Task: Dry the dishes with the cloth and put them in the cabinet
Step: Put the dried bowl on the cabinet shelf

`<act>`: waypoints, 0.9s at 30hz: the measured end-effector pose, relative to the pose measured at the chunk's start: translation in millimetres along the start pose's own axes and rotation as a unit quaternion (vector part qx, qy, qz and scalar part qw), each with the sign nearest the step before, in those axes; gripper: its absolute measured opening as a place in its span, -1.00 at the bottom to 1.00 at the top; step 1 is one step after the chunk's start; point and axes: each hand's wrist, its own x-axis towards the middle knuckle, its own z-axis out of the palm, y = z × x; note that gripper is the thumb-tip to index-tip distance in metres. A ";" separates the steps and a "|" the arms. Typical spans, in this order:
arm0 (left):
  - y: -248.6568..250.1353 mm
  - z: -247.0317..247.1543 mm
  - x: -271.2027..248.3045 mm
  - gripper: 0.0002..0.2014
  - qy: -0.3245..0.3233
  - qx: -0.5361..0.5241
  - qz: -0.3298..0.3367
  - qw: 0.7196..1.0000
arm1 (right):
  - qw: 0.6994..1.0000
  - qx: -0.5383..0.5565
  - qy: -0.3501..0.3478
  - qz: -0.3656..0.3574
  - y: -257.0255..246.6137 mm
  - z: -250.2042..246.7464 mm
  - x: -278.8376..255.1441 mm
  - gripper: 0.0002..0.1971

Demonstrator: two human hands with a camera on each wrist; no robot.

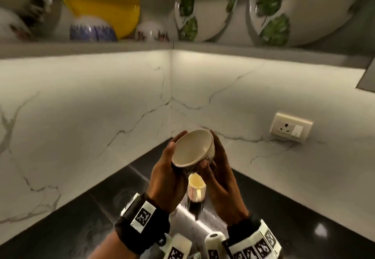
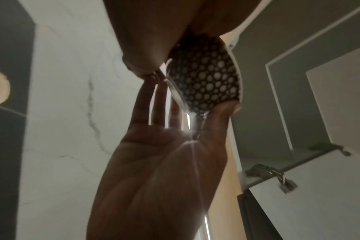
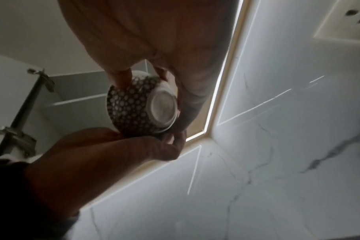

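Observation:
A small bowl (image 1: pixel 191 149), cream inside and dark with white dots outside, is held in the air between both hands, its mouth tilted toward me. My left hand (image 1: pixel 168 169) holds its left rim with thumb and fingers. My right hand (image 1: pixel 221 163) cups its right side and base. The left wrist view shows the dotted bowl (image 2: pixel 206 78) with the left thumb (image 2: pixel 226 112) on its rim. In the right wrist view, right-hand fingers (image 3: pixel 121 79) curl over the bowl (image 3: pixel 131 107). No cloth is in view.
The open cabinet shelf (image 1: pixel 121 48) runs overhead, holding a yellow plate (image 1: pixel 105 0), leaf-patterned plates (image 1: pixel 205 4), and a blue-patterned bowl (image 1: pixel 91 30). A cream cup (image 1: pixel 196 187) stands on the black counter (image 1: pixel 101 208) below the hands. A wall socket (image 1: pixel 291 126) sits right.

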 end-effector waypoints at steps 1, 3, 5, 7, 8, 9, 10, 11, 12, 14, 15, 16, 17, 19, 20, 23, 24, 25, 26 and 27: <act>9.0 9.7 10.3 -0.59 -0.009 0.017 0.022 1.000 | 1.000 0.015 -0.003 -0.006 -9.1 0.6 13.6 -0.29; 26.6 28.1 33.6 -0.51 -0.027 0.055 0.067 0.996 | 0.999 0.027 -0.014 -0.024 -28.7 2.3 40.9 -0.26; 48.3 50.7 56.7 -0.48 -0.032 0.093 0.101 0.990 | 0.998 0.023 -0.007 -0.056 -50.4 1.7 69.7 -0.31; 65.4 66.4 79.0 -0.53 -0.036 0.130 0.117 0.984 | 0.997 0.040 0.020 -0.057 -71.0 1.9 97.8 -0.34; 74.9 75.0 88.3 -0.52 -0.047 0.161 0.131 0.977 | 0.996 0.052 0.040 -0.061 -82.2 1.2 111.3 -0.33; 84.4 84.9 94.9 -0.52 -0.064 0.196 0.148 0.967 | 0.995 0.060 0.056 -0.065 -93.6 1.5 124.1 -0.33; 93.2 92.8 103.8 -0.52 -0.080 0.234 0.173 0.953 | 0.993 0.061 0.067 -0.072 -105.2 2.2 136.4 -0.33; 102.6 100.9 108.4 -0.54 -0.089 0.267 0.202 0.938 | 0.992 0.055 0.078 -0.080 -116.0 2.9 148.5 -0.32; 110.7 105.6 118.6 -0.56 -0.088 0.299 0.235 0.921 | 0.991 0.041 0.093 -0.088 -126.8 3.6 160.4 -0.30; 123.2 108.4 139.9 -0.60 -0.089 0.352 0.305 0.880 | 0.987 0.007 0.126 -0.103 -145.9 4.5 184.8 -0.31; 127.1 106.7 153.0 -0.57 -0.092 0.396 0.339 0.849 | 0.984 -0.016 0.139 -0.115 -154.1 3.8 197.1 -0.32; 129.8 104.7 165.6 -0.53 -0.085 0.466 0.370 0.799 | 0.979 -0.048 0.150 -0.128 -162.0 3.1 207.8 -0.31; 132.0 102.3 177.4 -0.47 -0.067 0.558 0.392 0.728 | 0.973 -0.088 0.158 -0.142 -169.3 2.4 218.3 -0.28; 132.3 100.4 191.1 -0.38 -0.015 0.714 0.369 0.595 | 0.956 -0.177 0.168 -0.161 -180.5 1.4 239.2 -0.22; 130.3 98.8 197.0 -0.33 -0.008 0.753 0.348 0.559 | 0.945 -0.227 0.168 -0.166 -183.7 1.1 249.7 -0.21; 127.0 93.0 203.2 -0.23 0.000 0.779 0.374 0.504 | 0.897 -0.379 0.166 -0.154 -180.9 1.5 283.2 -0.11; 126.6 88.7 205.0 -0.20 0.008 0.779 0.380 0.498 | 0.882 -0.421 0.166 -0.132 -177.8 1.7 293.4 -0.05; 126.3 83.9 205.4 -0.15 0.014 0.780 0.378 0.498 | 0.865 -0.462 0.166 -0.101 -173.6 1.8 303.3 0.00; 125.3 78.6 205.3 -0.10 0.016 0.780 0.375 0.500 | 0.847 -0.501 0.166 -0.063 -169.5 2.2 311.1 0.05; 123.4 74.1 205.7 -0.06 0.014 0.778 0.374 0.505 | 0.830 -0.532 0.167 -0.029 -164.1 1.9 318.2 0.09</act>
